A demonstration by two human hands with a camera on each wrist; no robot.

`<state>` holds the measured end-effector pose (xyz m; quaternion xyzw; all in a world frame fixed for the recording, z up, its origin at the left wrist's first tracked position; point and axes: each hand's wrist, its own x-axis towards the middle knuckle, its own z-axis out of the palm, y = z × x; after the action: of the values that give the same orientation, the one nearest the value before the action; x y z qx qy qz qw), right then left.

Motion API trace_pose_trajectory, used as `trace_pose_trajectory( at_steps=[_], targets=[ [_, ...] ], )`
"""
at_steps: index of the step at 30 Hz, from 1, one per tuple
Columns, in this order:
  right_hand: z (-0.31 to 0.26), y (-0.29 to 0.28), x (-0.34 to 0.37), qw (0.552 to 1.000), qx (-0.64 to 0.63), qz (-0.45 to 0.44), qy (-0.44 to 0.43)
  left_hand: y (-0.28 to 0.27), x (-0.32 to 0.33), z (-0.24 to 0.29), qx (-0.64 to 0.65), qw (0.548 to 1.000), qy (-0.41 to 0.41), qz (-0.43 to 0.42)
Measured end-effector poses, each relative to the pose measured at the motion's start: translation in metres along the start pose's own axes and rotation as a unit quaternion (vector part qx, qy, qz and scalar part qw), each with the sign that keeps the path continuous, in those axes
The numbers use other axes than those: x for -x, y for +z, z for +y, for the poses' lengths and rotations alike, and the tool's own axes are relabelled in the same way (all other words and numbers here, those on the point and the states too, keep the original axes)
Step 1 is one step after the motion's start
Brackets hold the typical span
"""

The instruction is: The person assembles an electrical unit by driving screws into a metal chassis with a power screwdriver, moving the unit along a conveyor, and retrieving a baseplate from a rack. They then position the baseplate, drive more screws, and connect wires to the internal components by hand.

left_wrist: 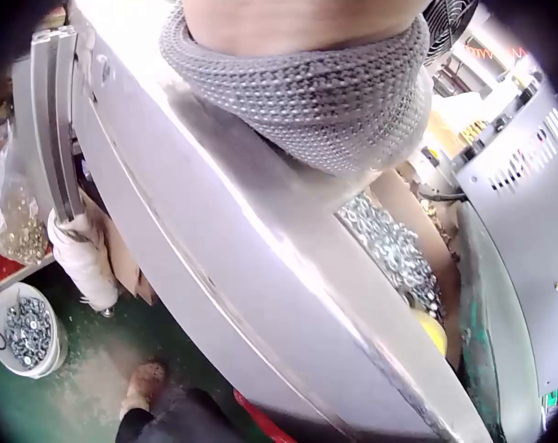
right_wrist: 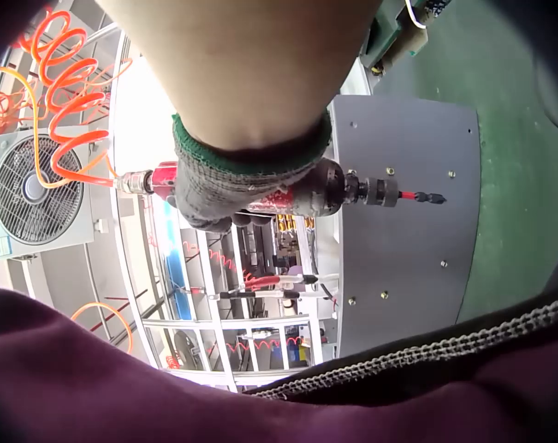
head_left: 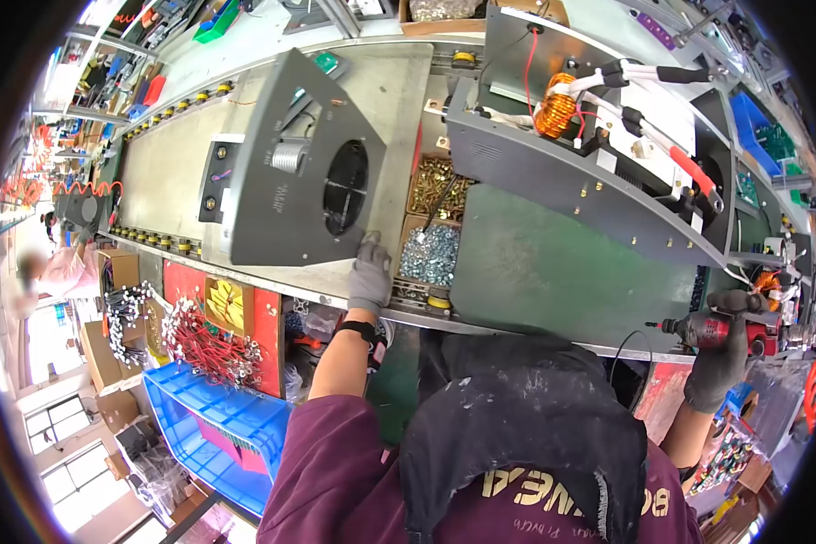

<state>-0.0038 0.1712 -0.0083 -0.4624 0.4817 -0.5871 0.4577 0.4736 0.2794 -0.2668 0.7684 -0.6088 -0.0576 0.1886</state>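
In the head view my gloved left hand (head_left: 370, 275) rests at the near lower corner of a grey metal panel (head_left: 304, 172) with a round fan opening; whether its fingers grip the edge cannot be told. The left wrist view shows only the glove cuff (left_wrist: 325, 101) over the metal rail. My gloved right hand (head_left: 722, 358) is curled round a red power driver (head_left: 709, 330), its bit pointing left. The right wrist view shows the same hand (right_wrist: 225, 192) round the driver (right_wrist: 302, 189), beside a grey panel (right_wrist: 399, 231).
Boxes of brass screws (head_left: 438, 189) and silver screws (head_left: 429, 254) stand between the panel and a grey chassis (head_left: 589, 195) with a copper coil (head_left: 556, 111). Red cables (head_left: 210, 344) and a blue crate (head_left: 177, 399) sit at the near left. An orange coiled hose (right_wrist: 71, 120) hangs nearby.
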Motion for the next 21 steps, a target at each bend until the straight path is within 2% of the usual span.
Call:
trace_pose_trajectory(
  at_steps=[1, 2, 5, 7, 9, 10, 12, 16, 18, 19, 21],
  targets=[
    [0.0, 0.006, 0.002, 1.0, 0.008, -0.005, -0.002, -0.006, -0.005, -0.009, -0.004, 1.0, -0.007, 0.019],
    [-0.001, 0.012, 0.004, 1.0, 0.008, -0.005, -0.003, -0.015, -0.009, -0.015, 0.012, 0.996, -0.088, -0.029],
    [-0.002, 0.031, 0.013, 1.0, 0.001, -0.016, -0.012, -0.027, -0.017, -0.045, 0.024, 0.993, -0.118, 0.006],
    [-0.001, 0.037, 0.015, 0.998, -0.003, -0.059, -0.02, -0.032, -0.017, -0.062, -0.002, 0.993, -0.115, 0.012],
    [0.0, 0.045, 0.017, 0.999, -0.001, -0.048, -0.021, -0.03, -0.017, -0.082, -0.024, 0.996, -0.058, 0.056],
    [0.0, 0.05, 0.02, 0.999, 0.0, -0.036, -0.021, -0.034, -0.018, -0.086, -0.023, 0.996, -0.059, 0.056],
    [-0.001, 0.064, 0.024, 0.999, -0.001, -0.031, -0.017, -0.041, -0.022, -0.093, 0.004, 0.992, -0.127, 0.022],
    [0.0, 0.095, 0.032, 1.0, -0.012, -0.02, -0.007, -0.055, -0.028, -0.109, 0.014, 0.988, -0.15, 0.016],
    [0.004, 0.107, 0.035, 1.0, -0.014, -0.015, -0.007, -0.059, -0.029, -0.116, -0.023, 0.997, -0.079, 0.005],
    [0.006, 0.113, 0.036, 1.0, -0.016, -0.008, -0.006, -0.065, -0.032, -0.112, -0.024, 0.997, -0.079, 0.006],
    [0.008, 0.127, 0.04, 1.0, -0.007, -0.012, -0.01, -0.076, -0.04, -0.1, -0.094, 0.994, 0.033, -0.039]
  ],
)
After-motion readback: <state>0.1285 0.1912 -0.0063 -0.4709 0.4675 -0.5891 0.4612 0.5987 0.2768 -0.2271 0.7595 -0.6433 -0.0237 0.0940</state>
